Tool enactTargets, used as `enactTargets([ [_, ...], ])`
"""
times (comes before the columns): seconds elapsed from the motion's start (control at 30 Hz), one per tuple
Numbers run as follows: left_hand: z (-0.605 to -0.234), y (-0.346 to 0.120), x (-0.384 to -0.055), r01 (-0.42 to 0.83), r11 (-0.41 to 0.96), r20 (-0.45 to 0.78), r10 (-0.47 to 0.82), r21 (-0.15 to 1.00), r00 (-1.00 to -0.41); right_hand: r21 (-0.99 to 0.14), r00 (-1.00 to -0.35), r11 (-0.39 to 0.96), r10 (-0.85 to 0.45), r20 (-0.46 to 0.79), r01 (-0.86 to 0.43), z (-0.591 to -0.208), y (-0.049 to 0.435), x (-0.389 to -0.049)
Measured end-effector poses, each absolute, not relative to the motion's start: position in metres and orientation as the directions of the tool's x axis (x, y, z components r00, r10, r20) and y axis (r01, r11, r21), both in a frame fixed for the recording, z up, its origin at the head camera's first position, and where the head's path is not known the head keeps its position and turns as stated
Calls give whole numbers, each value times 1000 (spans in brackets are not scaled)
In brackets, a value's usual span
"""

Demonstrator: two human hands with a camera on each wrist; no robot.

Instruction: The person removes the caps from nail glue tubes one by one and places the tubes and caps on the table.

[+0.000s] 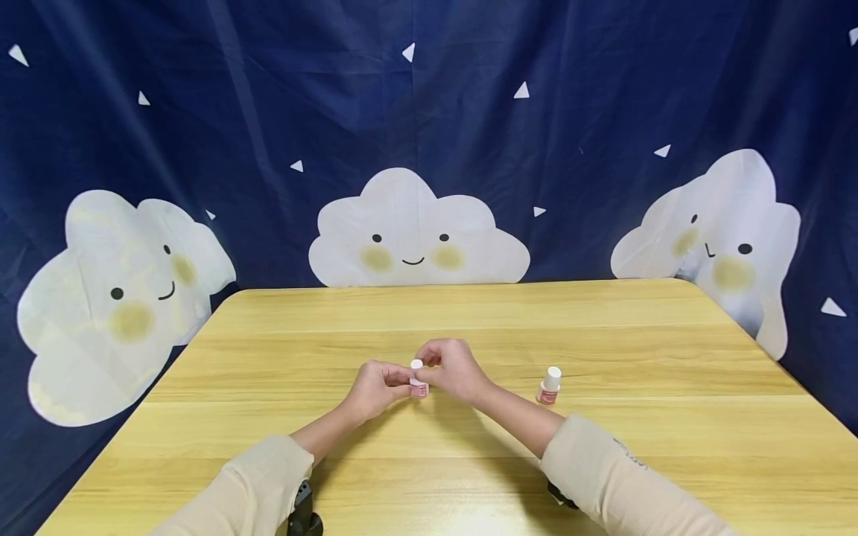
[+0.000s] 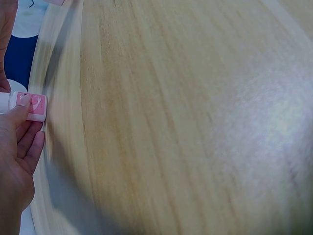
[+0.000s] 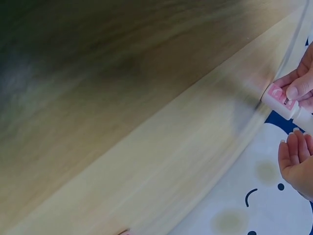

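Note:
My left hand (image 1: pixel 377 388) grips a small white plastic bottle (image 1: pixel 419 391) with a pink label, thumb on the label in the left wrist view. The bottle stands close over the table, its white cap (image 1: pixel 417 364) uppermost. My right hand (image 1: pixel 456 368) comes in from the right, its thumb and fingers around the cap. In the right wrist view, curved fingers (image 3: pixel 292 149) of that hand show beside the cap, and its thumb is hidden. A second bottle (image 1: pixel 549 385) of the same kind, cap on, stands upright to the right of my right hand.
The wooden table (image 1: pixel 268 327) has rounded far corners. Behind it hangs a dark blue curtain (image 1: pixel 415 112) with white clouds and small triangles. A black strapped device (image 1: pixel 304 510) sits under the left sleeve, and another dark one (image 1: pixel 561 495) under the right.

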State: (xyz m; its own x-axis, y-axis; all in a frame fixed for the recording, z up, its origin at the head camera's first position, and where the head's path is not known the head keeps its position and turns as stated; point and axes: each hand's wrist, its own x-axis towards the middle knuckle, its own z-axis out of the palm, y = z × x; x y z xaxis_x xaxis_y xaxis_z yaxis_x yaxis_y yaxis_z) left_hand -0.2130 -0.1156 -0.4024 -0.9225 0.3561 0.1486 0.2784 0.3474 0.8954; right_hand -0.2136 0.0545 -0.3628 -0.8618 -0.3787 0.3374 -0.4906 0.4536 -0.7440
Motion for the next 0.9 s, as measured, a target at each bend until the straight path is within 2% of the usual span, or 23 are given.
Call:
enactTargets([
  [0.23, -402, -116, -214, 284, 343, 149, 371, 895, -917, -763, -866, 438, -386, 318, -476, -363, 53, -213],
  [0.9, -403, -116, -214, 285, 347, 143, 381, 893, -913, -725, -828, 452, -476, 295, -519, -360, 56, -214],
])
